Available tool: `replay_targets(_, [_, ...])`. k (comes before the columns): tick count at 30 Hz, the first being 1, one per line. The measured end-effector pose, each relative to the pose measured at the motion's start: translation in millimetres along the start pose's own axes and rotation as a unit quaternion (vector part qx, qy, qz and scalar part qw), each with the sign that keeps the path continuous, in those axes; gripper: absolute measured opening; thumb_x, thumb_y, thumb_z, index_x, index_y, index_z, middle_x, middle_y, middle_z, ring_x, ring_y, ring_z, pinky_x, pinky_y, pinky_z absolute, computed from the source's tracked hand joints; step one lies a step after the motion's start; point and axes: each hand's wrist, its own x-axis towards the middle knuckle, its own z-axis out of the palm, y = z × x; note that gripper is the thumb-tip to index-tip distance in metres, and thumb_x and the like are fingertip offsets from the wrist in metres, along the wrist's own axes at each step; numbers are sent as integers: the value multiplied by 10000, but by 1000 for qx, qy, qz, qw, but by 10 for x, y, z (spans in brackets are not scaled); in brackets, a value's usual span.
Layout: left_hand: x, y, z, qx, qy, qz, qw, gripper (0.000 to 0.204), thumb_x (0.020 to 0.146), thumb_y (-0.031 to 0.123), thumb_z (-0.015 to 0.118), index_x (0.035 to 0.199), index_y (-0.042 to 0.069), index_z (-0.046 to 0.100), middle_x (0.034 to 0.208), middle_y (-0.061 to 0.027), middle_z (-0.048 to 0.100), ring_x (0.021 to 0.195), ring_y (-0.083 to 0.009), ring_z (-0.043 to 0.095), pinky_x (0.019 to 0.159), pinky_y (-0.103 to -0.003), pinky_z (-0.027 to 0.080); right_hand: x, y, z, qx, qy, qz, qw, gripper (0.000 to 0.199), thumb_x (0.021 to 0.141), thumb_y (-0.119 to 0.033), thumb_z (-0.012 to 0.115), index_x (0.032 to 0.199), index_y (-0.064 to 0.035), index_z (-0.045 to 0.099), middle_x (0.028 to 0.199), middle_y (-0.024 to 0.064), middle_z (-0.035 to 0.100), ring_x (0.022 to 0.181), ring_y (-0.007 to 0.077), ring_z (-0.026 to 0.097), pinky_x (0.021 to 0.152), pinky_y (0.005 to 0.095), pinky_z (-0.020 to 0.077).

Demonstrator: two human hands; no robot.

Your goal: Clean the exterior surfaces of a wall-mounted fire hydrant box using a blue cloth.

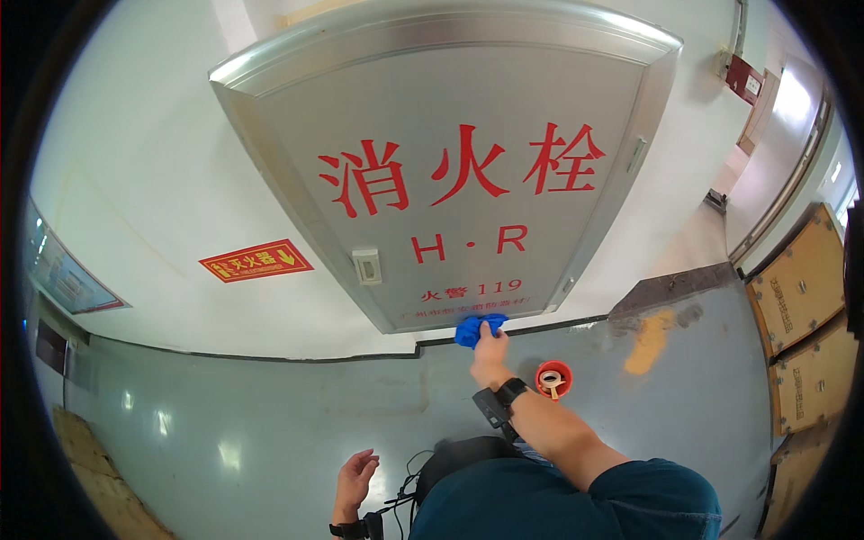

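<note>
A blue cloth (477, 329) is bunched in my right hand (490, 354), which presses it against the bottom edge of a large grey metal wall cabinet (297, 135). Red lettering covers the cabinet's front, and a small white latch (367, 267) sits low on its left side. My left hand (357, 473) hangs low beside my body, touching nothing, with its fingers loosely apart. Both wrists carry black straps with small devices.
A red bucket (553, 379) with a roll of tape and other items stands on the grey floor right of my forearm. Wooden crates (801, 288) line the right side. A red sign (256, 261) is on the wall; a yellow stain (650, 342) marks the floor.
</note>
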Motion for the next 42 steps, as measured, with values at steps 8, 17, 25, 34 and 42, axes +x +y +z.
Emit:
replay_targets(8, [-78, -149, -188, -3, 16, 1, 1000, 310, 925, 94, 612, 1208, -28, 587, 1058, -119, 691, 973, -166, 647, 889, -285, 499, -302, 422, 621, 139, -151, 144, 968, 392, 941, -249, 633, 1225, -9, 508, 1085, 112, 619, 921, 227, 618, 773, 374, 515])
replay_targets(17, [-5, -87, 37, -32, 1, 10, 999, 321, 927, 101, 607, 1215, -38, 580, 1062, -121, 688, 969, -171, 647, 891, -285, 498, -139, -245, 166, 161, -95, 133, 973, 248, 946, -259, 602, 1043, -31, 614, 953, 95, 637, 842, 217, 629, 684, 377, 552])
replay_targets(25, [184, -32, 248, 3, -29, 30, 999, 320, 933, 132, 607, 1209, -27, 588, 1065, -127, 699, 986, -162, 650, 878, -283, 508, 105, -797, -381, 152, -103, 79, 980, 294, 925, -255, 629, 1102, -26, 574, 977, 93, 636, 870, 212, 638, 674, 380, 550])
replay_targets(34, [18, 16, 143, -1, -18, 11, 1000, 337, 931, 158, 627, 1225, -2, 589, 1103, -111, 690, 1020, -175, 648, 903, -290, 499, -33, -212, -266, 33, -151, 83, 984, 317, 940, -237, 614, 1155, -19, 530, 1040, 118, 627, 886, 244, 647, 743, 408, 561])
replay_targets(42, [-337, -210, -82, -33, 53, -11, 998, 341, 934, 144, 615, 1238, -8, 588, 1116, -124, 687, 1022, -184, 649, 903, -299, 501, -432, 121, 612, 72, -163, 146, 973, 225, 935, -218, 552, 1077, -46, 580, 1035, 87, 644, 907, 230, 640, 850, 427, 519])
